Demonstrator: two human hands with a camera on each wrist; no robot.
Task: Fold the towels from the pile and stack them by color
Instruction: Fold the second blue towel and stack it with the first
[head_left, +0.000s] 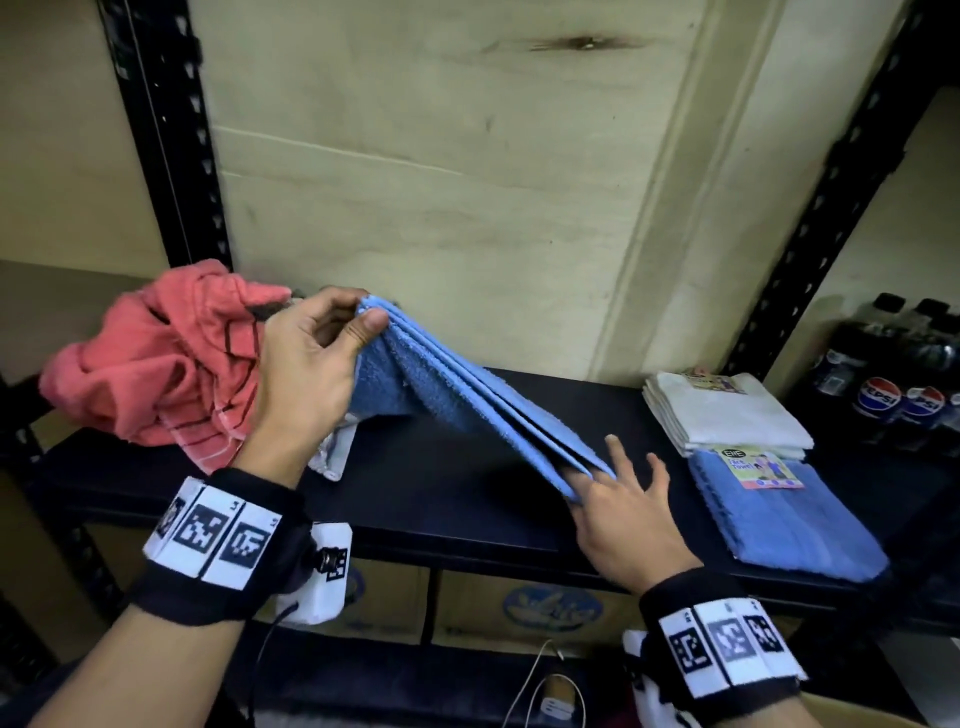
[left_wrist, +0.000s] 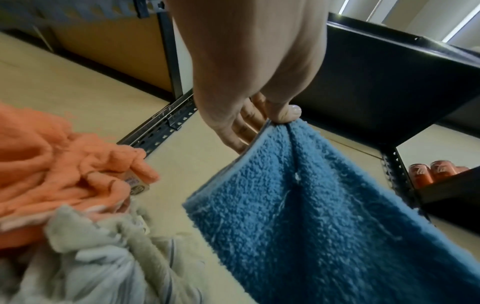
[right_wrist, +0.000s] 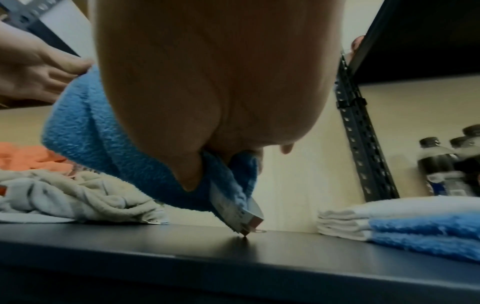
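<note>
Done: white towel (head_left: 722, 410) and blue one (head_left: 789, 525) folded, right of held towel (head_left: 467, 410).
Held: left hand (head_left: 306, 364) pinches it; right hand (head_left: 623, 509) probably grips too — half folded.
Left: pile (head_left: 156, 364).

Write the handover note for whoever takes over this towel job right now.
Left hand: pinches the raised end of the blue towel between thumb and fingers.
Right hand: pinches the towel's low end, its corner just at the black shelf.
Blue towel: folded in layers, stretched between both hands, not yet laid down.
Done: a folded white towel lies partly on a folded blue towel on the right.
Left: the unfolded pile at left, a coral striped towel over a grey-white towel.
Next, probably: finish this fold and lay it on the blue one.
</note>
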